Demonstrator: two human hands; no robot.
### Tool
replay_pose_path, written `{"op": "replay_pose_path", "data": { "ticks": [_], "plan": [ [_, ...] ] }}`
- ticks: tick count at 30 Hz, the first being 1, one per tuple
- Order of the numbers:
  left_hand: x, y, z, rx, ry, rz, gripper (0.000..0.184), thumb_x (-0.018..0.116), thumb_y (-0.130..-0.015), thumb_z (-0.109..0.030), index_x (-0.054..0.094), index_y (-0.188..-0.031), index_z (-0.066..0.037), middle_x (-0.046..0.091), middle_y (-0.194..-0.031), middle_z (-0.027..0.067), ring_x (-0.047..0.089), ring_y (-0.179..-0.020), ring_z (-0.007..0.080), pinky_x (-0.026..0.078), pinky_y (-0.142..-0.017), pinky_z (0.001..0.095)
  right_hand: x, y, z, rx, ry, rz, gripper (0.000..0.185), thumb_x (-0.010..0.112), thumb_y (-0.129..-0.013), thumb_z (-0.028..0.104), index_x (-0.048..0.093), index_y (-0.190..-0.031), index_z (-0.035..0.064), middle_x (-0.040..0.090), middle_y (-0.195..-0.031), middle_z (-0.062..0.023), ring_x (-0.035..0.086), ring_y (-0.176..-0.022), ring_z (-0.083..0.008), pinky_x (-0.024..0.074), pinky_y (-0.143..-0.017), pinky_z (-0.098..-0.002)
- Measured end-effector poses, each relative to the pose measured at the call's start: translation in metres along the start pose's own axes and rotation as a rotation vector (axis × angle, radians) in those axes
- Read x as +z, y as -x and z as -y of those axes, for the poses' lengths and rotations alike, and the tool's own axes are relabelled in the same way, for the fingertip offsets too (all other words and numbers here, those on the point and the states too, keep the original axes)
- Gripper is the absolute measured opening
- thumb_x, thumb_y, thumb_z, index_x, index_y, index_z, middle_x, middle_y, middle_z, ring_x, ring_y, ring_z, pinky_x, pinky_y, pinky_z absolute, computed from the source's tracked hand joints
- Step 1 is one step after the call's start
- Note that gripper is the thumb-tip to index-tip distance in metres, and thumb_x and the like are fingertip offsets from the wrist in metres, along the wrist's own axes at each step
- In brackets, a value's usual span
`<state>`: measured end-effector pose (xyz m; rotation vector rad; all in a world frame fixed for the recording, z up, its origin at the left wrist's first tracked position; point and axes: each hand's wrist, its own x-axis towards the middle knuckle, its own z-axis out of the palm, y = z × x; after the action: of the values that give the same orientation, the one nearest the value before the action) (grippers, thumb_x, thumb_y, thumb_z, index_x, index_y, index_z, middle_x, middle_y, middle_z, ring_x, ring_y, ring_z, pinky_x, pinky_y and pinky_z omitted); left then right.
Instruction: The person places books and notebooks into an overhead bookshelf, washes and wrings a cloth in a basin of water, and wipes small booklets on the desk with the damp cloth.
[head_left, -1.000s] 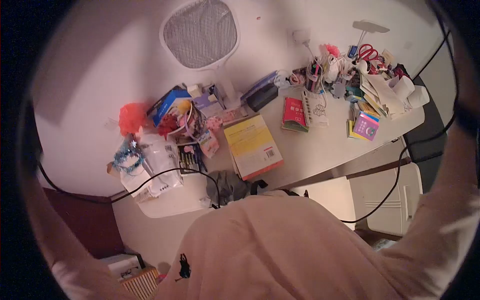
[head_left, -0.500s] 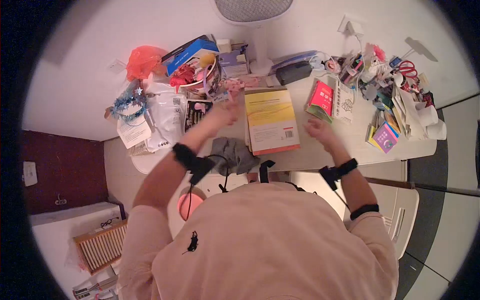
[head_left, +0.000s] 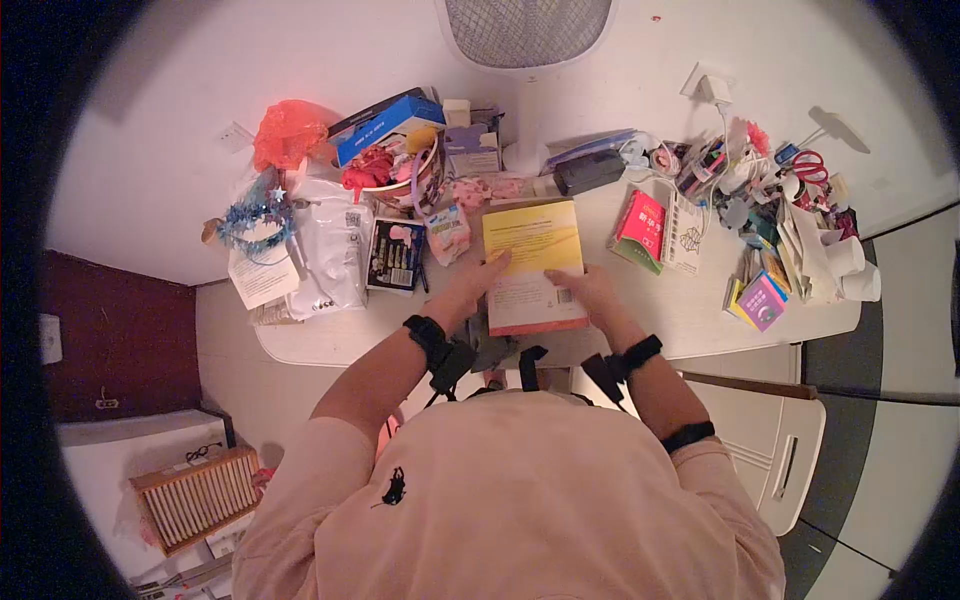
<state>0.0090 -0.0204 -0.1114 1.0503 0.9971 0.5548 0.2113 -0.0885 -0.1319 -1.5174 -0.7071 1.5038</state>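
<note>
In the middle of the frame, a yellow-and-white book (head_left: 530,295) with a red strip along its lower edge is held between the person's two hands. The left hand (head_left: 477,281) grips its left edge, thumb on the cover; the right hand (head_left: 592,292) holds the right edge in the same way, its thumb near the barcode. The fingers of both hands are mostly hidden, and whether the book touches the surface (head_left: 650,315) or is lifted cannot be told. A black strap (head_left: 428,338) circles the left wrist. Just left of the left hand are a pink-and-white packet (head_left: 449,236) and a dark box (head_left: 393,257), with a white plastic bag (head_left: 332,250) farther left. Right of the right hand, a red book (head_left: 641,222) lies beside a white pad (head_left: 686,232) bearing a line drawing. Behind the yellow-and-white book, toward the upper middle, sits a black case (head_left: 589,173). A blue box (head_left: 392,130) and an orange bag (head_left: 290,135) crowd the upper left of the frame. In the upper right are red-handled scissors (head_left: 808,168); at the right of the frame a purple booklet (head_left: 764,302) lies near white cups (head_left: 846,257).
</note>
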Motion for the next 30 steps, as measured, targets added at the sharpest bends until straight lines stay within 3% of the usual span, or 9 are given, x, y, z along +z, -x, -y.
{"op": "replay_pose_path", "data": {
  "ticks": [5, 7, 9, 10, 16, 22, 24, 25, 30],
  "plan": [
    [-0.014, -0.02, 0.02, -0.029, 0.332, 0.132, 0.046, 0.055, -0.087, -0.038, 0.05, -0.12, -0.006, 0.057, -0.113, 0.0065, 0.053, -0.103, 0.0162, 0.042, -0.087, 0.0309, 0.02, 0.034, 0.015, -0.296, 0.384, -0.027, 0.048, 0.077, -0.065, 0.025, 0.058, -0.101, -0.0012, 0.062, -0.089, -0.0138, 0.062, -0.081, -0.0259, 0.0485, -0.074, -0.0344],
    [-0.017, -0.024, 0.018, -0.043, 0.465, 0.13, 0.046, 0.055, -0.087, -0.039, 0.05, -0.12, -0.007, 0.057, -0.112, 0.0062, 0.053, -0.104, 0.0167, 0.041, -0.089, 0.0306, 0.03, 0.053, 0.023, -0.522, 0.594, -0.269, 0.056, 0.077, -0.065, 0.023, 0.05, -0.108, -0.001, 0.055, -0.099, -0.0152, 0.057, -0.092, -0.0272, 0.0453, -0.081, -0.0341],
    [-0.021, -0.027, 0.019, 0.531, 0.164, 0.202, 0.046, 0.057, -0.087, -0.034, 0.046, -0.122, -0.006, 0.055, -0.116, 0.0074, 0.053, -0.105, 0.0187, 0.041, -0.09, 0.0323, 0.03, 0.057, 0.028, -0.673, 0.548, -0.276, 0.058, 0.077, -0.066, 0.021, 0.048, -0.111, -0.0001, 0.052, -0.104, -0.0144, 0.054, -0.099, -0.0244, 0.0428, -0.085, -0.0343],
    [-0.021, -0.026, 0.014, 0.532, 0.163, 0.209, 0.046, 0.057, -0.087, -0.034, 0.046, -0.122, -0.006, 0.055, -0.116, 0.0074, 0.053, -0.105, 0.0187, 0.041, -0.09, 0.0323, 0.028, 0.059, 0.029, -0.822, 0.503, -0.284, 0.059, 0.076, -0.067, 0.018, 0.047, -0.115, 0.0008, 0.049, -0.11, -0.0135, 0.051, -0.105, -0.0215, 0.0403, -0.09, -0.0346],
    [-0.003, 0.001, -0.058, 0.197, -0.258, 0.219, 0.059, 0.066, -0.077, -0.009, 0.037, -0.128, -0.004, 0.051, -0.122, 0.0083, 0.046, -0.113, 0.0179, 0.036, -0.096, 0.0333, 0.002, 0.048, -0.01, -0.658, 0.468, -0.245, 0.054, 0.075, -0.069, 0.018, 0.05, -0.114, -0.0001, 0.058, -0.106, -0.015, 0.057, -0.099, -0.0224, 0.0448, -0.085, -0.0358],
    [0.007, -0.008, -0.06, 0.485, -0.444, 0.393, 0.069, 0.072, -0.073, -0.017, 0.036, -0.131, -0.005, 0.048, -0.124, 0.01, 0.046, -0.114, 0.0202, 0.036, -0.098, 0.0318, -0.014, 0.034, -0.044, -0.524, 0.563, -0.236, 0.065, 0.075, -0.069, 0.034, 0.046, -0.117, 0.0009, 0.055, -0.113, -0.0184, 0.054, -0.104, -0.0311, 0.0445, -0.087, -0.0386],
    [-0.003, -0.038, -0.03, 0.525, -0.632, 0.277, 0.07, 0.072, -0.074, -0.019, 0.034, -0.132, -0.006, 0.046, -0.127, 0.0087, 0.044, -0.117, 0.0203, 0.032, -0.102, 0.0337, -0.008, 0.033, -0.052, -0.622, 0.536, -0.313, 0.056, 0.073, -0.072, 0.027, 0.051, -0.116, 0.0007, 0.059, -0.11, -0.0136, 0.055, -0.104, -0.0235, 0.045, -0.088, -0.0362],
    [-0.015, -0.043, -0.006, 0.665, -1.149, -0.017, 0.066, 0.072, -0.074, -0.02, 0.038, -0.129, -0.006, 0.046, -0.127, 0.0081, 0.043, -0.117, 0.0197, 0.032, -0.103, 0.0356, 0.002, 0.046, -0.032, -0.859, 0.625, -0.369, 0.055, 0.073, -0.073, 0.027, 0.051, -0.117, 0.0018, 0.058, -0.111, -0.0127, 0.054, -0.105, -0.0225, 0.0447, -0.088, -0.0362],
    [0.021, -0.011, -0.047, 0.563, -0.427, 0.141, 0.063, 0.075, -0.071, -0.022, 0.043, -0.122, -0.002, 0.052, -0.118, 0.0091, 0.049, -0.109, 0.0203, 0.04, -0.093, 0.0346, 0.004, 0.056, -0.007, -0.784, 0.162, -0.211, 0.049, 0.072, -0.074, 0.019, 0.05, -0.114, 0.0019, 0.058, -0.11, -0.0089, 0.053, -0.104, -0.0174, 0.0425, -0.089, -0.0334]
  ]
}}
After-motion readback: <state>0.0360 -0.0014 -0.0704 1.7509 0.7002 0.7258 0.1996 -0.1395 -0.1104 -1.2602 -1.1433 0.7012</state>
